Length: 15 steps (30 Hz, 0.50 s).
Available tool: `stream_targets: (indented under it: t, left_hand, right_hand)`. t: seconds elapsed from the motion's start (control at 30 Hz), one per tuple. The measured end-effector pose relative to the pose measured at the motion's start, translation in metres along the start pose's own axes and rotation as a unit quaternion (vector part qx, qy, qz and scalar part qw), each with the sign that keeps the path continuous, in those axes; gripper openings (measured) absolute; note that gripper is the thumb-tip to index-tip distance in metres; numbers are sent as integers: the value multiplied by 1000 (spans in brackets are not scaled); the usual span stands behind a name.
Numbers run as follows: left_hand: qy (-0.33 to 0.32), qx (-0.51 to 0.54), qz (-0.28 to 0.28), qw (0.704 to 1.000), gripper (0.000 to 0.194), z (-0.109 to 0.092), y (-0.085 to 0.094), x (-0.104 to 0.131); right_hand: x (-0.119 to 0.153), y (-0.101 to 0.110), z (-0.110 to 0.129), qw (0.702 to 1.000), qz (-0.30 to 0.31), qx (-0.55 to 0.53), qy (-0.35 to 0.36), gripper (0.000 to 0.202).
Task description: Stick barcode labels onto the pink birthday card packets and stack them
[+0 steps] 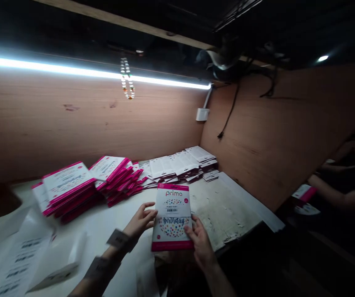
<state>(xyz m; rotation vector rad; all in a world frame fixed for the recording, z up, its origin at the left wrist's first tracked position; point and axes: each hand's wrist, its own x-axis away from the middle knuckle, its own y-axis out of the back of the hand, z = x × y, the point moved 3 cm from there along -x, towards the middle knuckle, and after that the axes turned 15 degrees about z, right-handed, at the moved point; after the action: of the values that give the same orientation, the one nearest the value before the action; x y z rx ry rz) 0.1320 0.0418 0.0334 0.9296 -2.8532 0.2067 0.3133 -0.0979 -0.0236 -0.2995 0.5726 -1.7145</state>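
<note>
A white packet with pink edges [173, 231], printed "prima" and "birthday", stands nearly upright above the table's front edge, its printed face showing. My right hand [199, 239] grips its lower right side, thumb on the front. At the packet's left edge is my left hand [142, 218], its fingers curled and the fingertips at the edge; whether they pinch anything is too unclear to tell. Grey bands [118, 240] wrap my left wrist and forearm. Behind to the left lie piles of similar pink-edged packets [69, 181]. White packets [174, 165] lie overlapped at the back.
A sheet with printed labels [19, 264] and clear plastic lie front left on the table [103, 231]. Wooden panels [87, 123] rise behind and right. A cable [231, 113] and a beaded string [127, 80] hang above. Another person's arm [335, 192] shows far right.
</note>
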Motion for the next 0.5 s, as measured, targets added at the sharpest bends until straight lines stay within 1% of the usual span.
stream_targets:
  t: [0.03,0.07,0.13,0.17,0.2,0.23,0.27,0.3,0.37,0.43,0.5]
  left_hand:
    - [-1,-2,3,1000,75,0,-1,8]
    - [-10,-29,-12,999,73,2,1,18]
    - [-14,-95,-38,995,72,9,9,36]
    - [-15,-122,-56,991,72,15,15,44]
    - [-11,-144,-68,987,71,21,19,50]
    - [-8,-161,-78,984,71,26,22,56]
    - [-5,-175,-83,981,71,31,23,61]
    - [-3,-187,-85,979,70,36,24,65]
    - [-8,-208,-89,974,65,42,23,75]
    - [-14,-228,-97,969,55,48,23,88]
    - [-12,-244,-116,963,49,56,25,103]
  right_hand:
    - [-3,22,18,1000,-5,17,2,64]
    - [-5,48,39,999,-9,49,-4,64]
    - [-7,106,80,988,-20,151,-31,65]
    - [-8,132,99,973,-29,222,-53,63]
    - [-9,156,115,945,-51,313,-81,58]
    - [-10,175,127,915,-76,384,-98,51]
    - [-12,190,136,890,-102,432,-105,44]
    - [-14,200,143,869,-128,467,-106,37]
    - [-13,212,151,843,-192,494,-86,30]
    - [-1,223,161,814,-288,501,-65,35]
    - [22,239,176,786,-394,473,-62,42]
